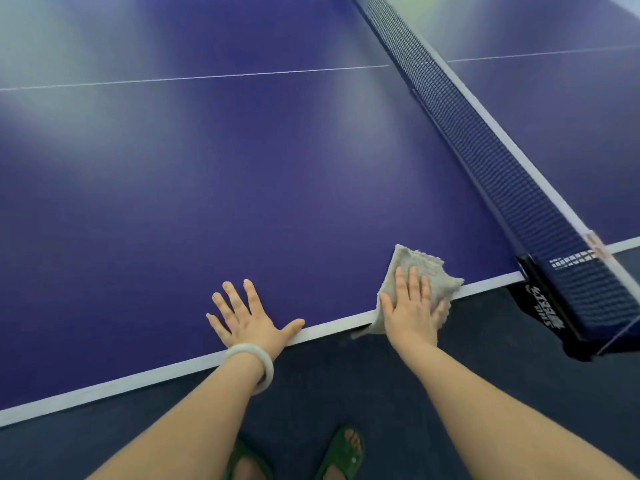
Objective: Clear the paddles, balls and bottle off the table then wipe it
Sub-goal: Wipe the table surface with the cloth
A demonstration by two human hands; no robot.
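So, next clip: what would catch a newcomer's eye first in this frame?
The glossy blue-purple table tennis table fills the view, its dark blue mesh net running diagonally down the right. At the near white edge, the right hand presses a frayed grey cloth flat close to the net's end, while the left hand, white bangle at its wrist, rests spread beside it.
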